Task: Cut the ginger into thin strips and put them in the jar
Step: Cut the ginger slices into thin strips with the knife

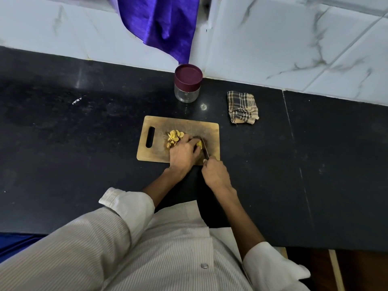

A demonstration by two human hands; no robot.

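Black stone countertop (pixel 63 143) runs across the whole view, backed by white marble-patterned wall tiles (pixel 294 49). Nearest the camera are a striped pale shirt (pixel 147 259) and rolled-up sleeves, with both forearms reaching forward onto a wooden cutting board (pixel 211 131) whose handle slot sits at its left end. The right hand (pixel 215 172) is at the board's near edge, fingers wrapped tight around the handle of a knife (pixel 205 148); its thin blade points away from the person and slightly left, its long axis running near to far. The left hand (pixel 182 153) lies palm down on the board, fingers curled and pressing a yellow piece of ginger (pixel 199 144) against the blade's left side. Most of that piece is hidden under the fingers, so its long axis cannot be told. Just left of the fingertips lies a loose pile of cut ginger pieces (pixel 174 138), pale yellow with brownish skin edges. Beyond the board stands a clear glass jar (pixel 187 86), upright, with its maroon lid on. Right of it rests a folded checked cloth (pixel 242 107). Purple fabric (pixel 159 24) hangs down the wall behind the jar.
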